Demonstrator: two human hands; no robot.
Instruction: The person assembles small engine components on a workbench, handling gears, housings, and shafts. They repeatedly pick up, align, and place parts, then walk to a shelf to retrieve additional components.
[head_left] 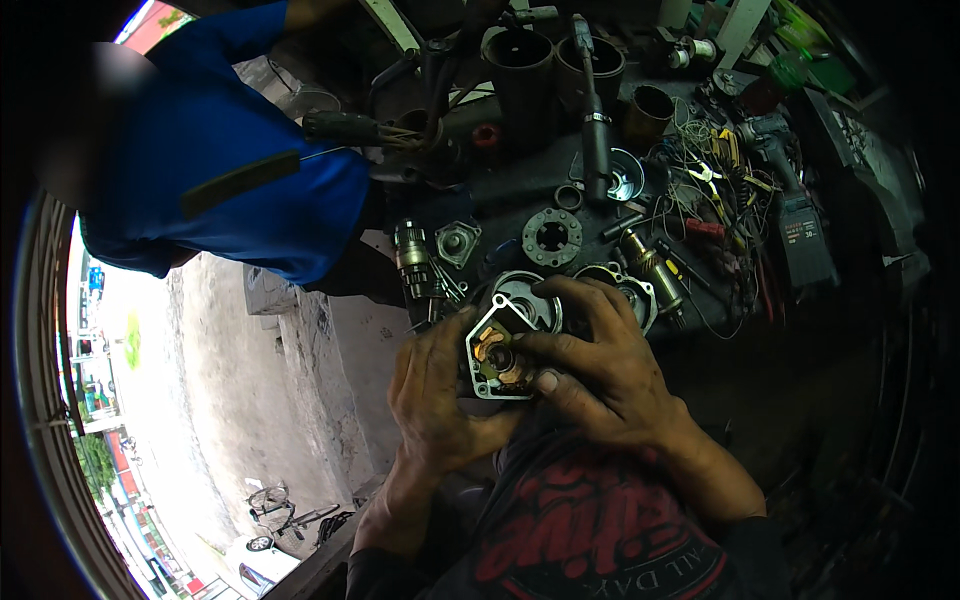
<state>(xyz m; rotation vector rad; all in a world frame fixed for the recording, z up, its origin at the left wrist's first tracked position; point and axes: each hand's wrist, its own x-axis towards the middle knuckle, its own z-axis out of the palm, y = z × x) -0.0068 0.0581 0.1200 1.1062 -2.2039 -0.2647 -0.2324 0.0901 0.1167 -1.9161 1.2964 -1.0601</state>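
Observation:
Close to my body I hold a five-sided metal housing [486,387], its open face turned up. Copper-coloured contact pieces [491,350] and a round centre part show inside it. My left hand [428,400] is closed around the housing's left side, its fingers along the wall. On the other side my right hand [615,375] grips the housing, with the index finger reaching over the opening and the thumb near the lower rim. The tips of those fingers partly cover the inside. Just beyond the housing lies a round metal end cover [543,298], partly hidden.
A dark bench holds a ring with holes [552,238], an armature [655,270], a gear shaft [410,250] and a flanged cover [457,244]. Tangled wires [700,150] and a cordless power tool [775,150] lie right. A person in a blue shirt [240,200] stands at far left.

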